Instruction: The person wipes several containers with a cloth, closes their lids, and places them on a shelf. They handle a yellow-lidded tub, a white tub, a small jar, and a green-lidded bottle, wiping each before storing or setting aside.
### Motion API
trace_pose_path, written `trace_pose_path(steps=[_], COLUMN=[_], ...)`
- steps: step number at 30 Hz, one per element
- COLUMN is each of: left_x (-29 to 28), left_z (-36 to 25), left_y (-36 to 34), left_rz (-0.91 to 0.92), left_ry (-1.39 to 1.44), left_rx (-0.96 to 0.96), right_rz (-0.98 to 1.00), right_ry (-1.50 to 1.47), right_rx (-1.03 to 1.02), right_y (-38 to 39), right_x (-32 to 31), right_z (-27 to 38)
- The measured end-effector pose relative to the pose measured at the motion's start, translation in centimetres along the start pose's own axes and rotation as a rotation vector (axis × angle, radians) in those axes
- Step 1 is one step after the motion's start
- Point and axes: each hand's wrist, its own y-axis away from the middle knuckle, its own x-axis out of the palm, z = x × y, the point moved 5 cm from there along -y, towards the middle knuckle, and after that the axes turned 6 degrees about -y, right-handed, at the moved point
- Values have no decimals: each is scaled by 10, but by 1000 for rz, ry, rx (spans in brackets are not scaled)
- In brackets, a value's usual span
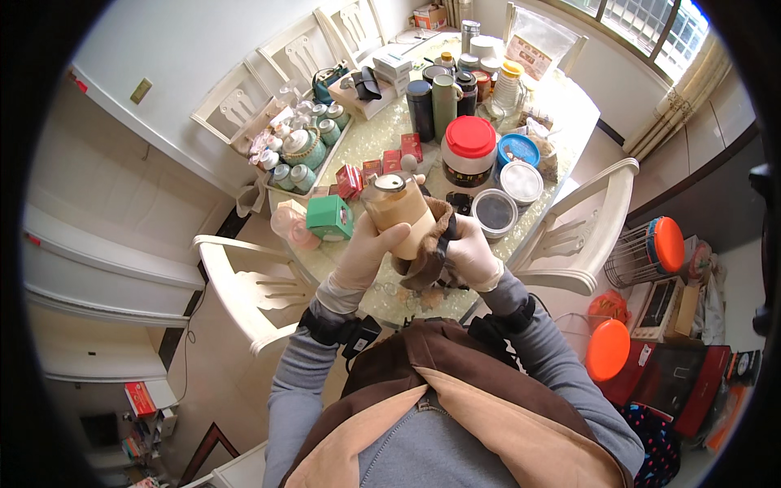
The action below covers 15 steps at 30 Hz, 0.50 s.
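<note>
Both my hands wear pale gloves and meet over the near part of the table. My left hand (360, 254) is wrapped round a see-through container (400, 213) with a wide beige middle and a dark-and-silver piece at its top. The container is tilted, its top leaning away to the left. Against its right side lies a brown fuzzy cloth (425, 264) with a dark strip at its edge. My right hand (474, 256) closes on that cloth, its fingertips partly hidden. Just left of the container stands a green box (329, 218), with small red boxes (350, 180) beyond it.
A red-lidded tub (469, 150), a blue-lidded tub (518, 150) and round clear containers (494, 213) stand close ahead to the right. Several flasks (445, 106) rise behind. A tea set (303, 148) fills a tray at left. White chairs (252, 285) flank the table.
</note>
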Motion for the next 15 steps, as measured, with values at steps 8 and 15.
trace_pose_path(steps=[8, 15], left_x=[-3, 14], left_z=[0, -12], left_y=[2, 2], left_rz=[-321, -372], left_ry=[-159, -158], left_rx=[17, 9], right_rz=[-239, -116], right_ry=[406, 674], right_rx=[-315, -537], right_y=[6, 4], right_x=[2, 27], right_z=[29, 27])
